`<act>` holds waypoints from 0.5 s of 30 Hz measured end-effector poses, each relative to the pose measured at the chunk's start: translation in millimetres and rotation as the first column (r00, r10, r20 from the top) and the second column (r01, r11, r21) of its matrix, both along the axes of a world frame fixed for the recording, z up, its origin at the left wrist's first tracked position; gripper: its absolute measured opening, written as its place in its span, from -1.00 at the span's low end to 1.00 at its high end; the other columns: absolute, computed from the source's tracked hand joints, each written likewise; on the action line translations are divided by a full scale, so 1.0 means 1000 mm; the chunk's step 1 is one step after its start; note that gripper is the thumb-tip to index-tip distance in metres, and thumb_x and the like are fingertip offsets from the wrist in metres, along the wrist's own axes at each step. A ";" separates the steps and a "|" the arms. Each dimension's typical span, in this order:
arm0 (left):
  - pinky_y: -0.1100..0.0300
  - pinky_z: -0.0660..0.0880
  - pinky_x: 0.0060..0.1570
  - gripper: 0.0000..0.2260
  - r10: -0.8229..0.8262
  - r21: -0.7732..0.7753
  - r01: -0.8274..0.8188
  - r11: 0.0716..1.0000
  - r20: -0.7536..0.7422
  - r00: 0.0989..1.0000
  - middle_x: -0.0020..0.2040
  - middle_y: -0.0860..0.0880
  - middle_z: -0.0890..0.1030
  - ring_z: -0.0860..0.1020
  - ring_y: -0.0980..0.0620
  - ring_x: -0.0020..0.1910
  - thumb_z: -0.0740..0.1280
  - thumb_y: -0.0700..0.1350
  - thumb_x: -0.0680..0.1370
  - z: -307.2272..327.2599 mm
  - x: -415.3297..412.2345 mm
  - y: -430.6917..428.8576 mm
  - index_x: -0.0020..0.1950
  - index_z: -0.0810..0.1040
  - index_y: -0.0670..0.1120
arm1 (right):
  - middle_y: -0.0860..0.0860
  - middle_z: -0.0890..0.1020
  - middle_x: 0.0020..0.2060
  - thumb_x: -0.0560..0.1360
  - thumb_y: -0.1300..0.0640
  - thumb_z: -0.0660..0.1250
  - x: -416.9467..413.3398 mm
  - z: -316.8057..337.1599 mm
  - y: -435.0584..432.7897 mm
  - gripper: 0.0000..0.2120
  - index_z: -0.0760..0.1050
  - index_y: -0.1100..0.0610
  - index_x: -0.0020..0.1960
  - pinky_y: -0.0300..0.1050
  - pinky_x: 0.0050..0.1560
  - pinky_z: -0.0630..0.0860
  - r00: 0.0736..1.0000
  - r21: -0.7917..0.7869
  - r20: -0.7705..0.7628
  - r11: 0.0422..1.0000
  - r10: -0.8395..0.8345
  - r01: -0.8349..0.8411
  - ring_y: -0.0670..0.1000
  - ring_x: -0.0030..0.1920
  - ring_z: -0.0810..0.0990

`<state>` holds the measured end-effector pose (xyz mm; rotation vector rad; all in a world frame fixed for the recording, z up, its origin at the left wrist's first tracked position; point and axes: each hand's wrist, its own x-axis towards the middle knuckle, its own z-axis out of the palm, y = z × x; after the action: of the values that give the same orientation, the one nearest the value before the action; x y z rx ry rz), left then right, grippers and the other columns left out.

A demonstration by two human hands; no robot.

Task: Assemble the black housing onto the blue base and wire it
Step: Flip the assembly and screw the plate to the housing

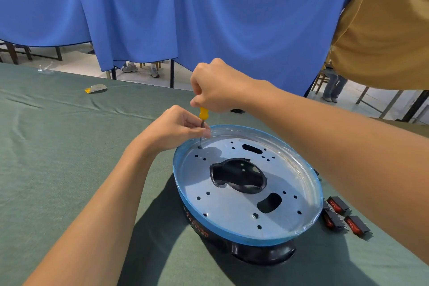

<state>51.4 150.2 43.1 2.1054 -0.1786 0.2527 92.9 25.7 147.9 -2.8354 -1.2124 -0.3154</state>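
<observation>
Blue curtain (209, 7): hangs behind the far edge of the tabletop, with an ochre cloth (383, 30) beside it on the right.

Tabletop (58, 169): covered in creased green cloth.

Blue base (243, 239): round, blue-rimmed dish with a perforated metal floor. It lies toward the near right of the tabletop, open side up.

Black housing (262, 254): sits beneath the base. It juts out at the base's near edge and shows through the central cut-out.

Right hand (220, 88): the forearm reaches in from the right edge, above the base's far rim. The wrist is raised and the fingers are curled in a fist round the top of the screwdriver handle.

Left hand (176, 126): the forearm comes up from the near left corner. The hand is just outside the base's far left rim, thumb and fingertips pinching the metal shaft.

Screwdriver (203, 112): yellow handle, roughly upright, tip at a hole near the far left edge of the metal floor.

Rocker switches (333, 219): three, black with red faces, lying on the cloth just right of the base.

Yellow-and-grey object (96, 88): small, lying near the far left edge; I cannot tell what it is.
</observation>
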 end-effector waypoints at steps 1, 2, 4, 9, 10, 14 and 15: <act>-0.09 0.53 0.19 -0.94 0.028 -0.015 -0.027 1.000 0.027 0.999 -0.18 0.03 0.73 0.64 0.11 -0.11 0.53 -0.10 0.43 -0.001 0.000 -0.001 -0.21 0.74 0.08 | 0.01 0.33 -0.26 0.50 0.08 0.36 -0.001 -0.001 0.000 -0.69 0.29 0.04 -0.30 -0.11 -0.35 0.36 1.000 0.000 0.019 1.000 -0.014 0.014 0.08 -0.27 0.45; -0.06 0.54 0.18 -0.94 0.050 -0.023 -0.049 0.999 0.050 0.997 -0.20 0.07 0.73 0.65 0.12 -0.09 0.55 -0.09 0.40 -0.001 0.000 -0.002 -0.22 0.74 0.08 | 0.02 0.31 -0.28 0.51 0.05 0.36 -0.001 -0.002 0.001 -0.65 0.26 0.05 -0.33 -0.12 -0.39 0.30 0.999 -0.002 0.041 1.000 -0.020 0.020 0.05 -0.33 0.39; 0.04 0.53 0.20 -0.93 0.056 -0.027 -0.054 0.998 0.055 0.997 -0.19 0.14 0.72 0.65 0.17 -0.01 0.53 -0.10 0.42 -0.001 0.001 -0.001 -0.24 0.74 0.07 | 0.03 0.32 -0.31 0.53 -0.03 0.34 -0.002 -0.001 0.001 -0.61 0.25 0.07 -0.34 -0.12 -0.42 0.25 0.999 -0.021 0.040 1.000 -0.006 0.007 0.04 -0.36 0.36; 0.21 0.47 0.24 -0.84 -0.060 -0.007 0.060 0.998 -0.015 0.998 -0.12 0.15 0.72 0.63 0.27 0.02 0.39 -0.17 0.56 -0.001 0.001 0.002 -0.14 0.71 0.05 | 0.00 0.47 -0.23 0.49 0.11 0.39 -0.002 0.002 0.003 -0.87 0.45 0.04 -0.17 -0.17 -0.40 0.38 0.996 -0.058 -0.045 0.995 0.076 -0.079 0.03 -0.19 0.54; 0.23 0.48 0.19 -0.85 -0.058 -0.011 0.058 0.998 -0.016 0.998 -0.13 0.17 0.72 0.63 0.28 -0.01 0.41 -0.16 0.55 -0.001 0.001 0.000 -0.14 0.70 0.06 | 0.00 0.44 -0.26 0.49 0.12 0.39 -0.001 0.001 0.002 -0.82 0.41 0.04 -0.22 -0.17 -0.39 0.39 0.998 -0.038 -0.030 0.998 0.055 -0.056 0.04 -0.23 0.53; 0.06 0.44 0.27 -0.96 0.086 0.022 -0.088 0.996 0.074 0.994 -0.21 0.07 0.73 0.62 0.11 0.05 0.53 -0.07 0.42 -0.007 0.003 -0.003 -0.22 0.74 0.07 | 0.04 0.30 -0.35 0.55 -0.02 0.32 0.004 -0.005 -0.004 -0.58 0.21 0.08 -0.37 -0.11 -0.40 0.26 0.999 0.000 0.023 0.999 -0.049 0.049 0.07 -0.40 0.34; 0.00 0.35 0.36 -0.95 0.089 0.076 -0.096 0.992 0.091 0.992 -0.19 0.08 0.73 0.59 0.07 0.13 0.51 -0.05 0.44 -0.007 0.003 -0.002 -0.22 0.74 0.08 | 0.05 0.31 -0.35 0.56 -0.06 0.29 0.004 -0.005 -0.005 -0.57 0.22 0.09 -0.37 -0.11 -0.41 0.25 0.998 0.001 0.019 0.998 -0.058 0.058 0.07 -0.41 0.35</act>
<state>54.4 148.2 36.0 2.1870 -0.1456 0.3991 97.3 20.9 142.5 -2.8776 -1.1346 -0.3465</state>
